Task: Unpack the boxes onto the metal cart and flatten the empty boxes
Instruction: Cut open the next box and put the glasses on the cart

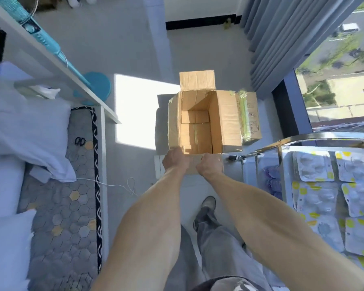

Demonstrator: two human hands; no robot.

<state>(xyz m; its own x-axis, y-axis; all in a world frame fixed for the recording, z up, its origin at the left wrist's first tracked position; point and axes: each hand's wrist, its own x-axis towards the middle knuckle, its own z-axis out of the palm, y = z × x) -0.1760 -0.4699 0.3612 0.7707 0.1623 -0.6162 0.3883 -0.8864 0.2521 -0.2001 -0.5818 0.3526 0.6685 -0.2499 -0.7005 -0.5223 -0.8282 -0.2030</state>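
Cardboard box [200, 122] near flap under both hands' curled fingers [177, 158], arms outstretched

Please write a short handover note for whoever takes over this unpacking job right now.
Left hand and right hand: both grip the near flap of the open brown cardboard box on the floor.
Box: upright, flaps open, inside looks empty.
A second taped cardboard box stands just right of it.
Shiny metal cart, at right, already holds flat white packets with yellow dots.
Done: the open box appears unpacked.
Left: flatten it; whether the taped one still needs unpacking cannot be told.
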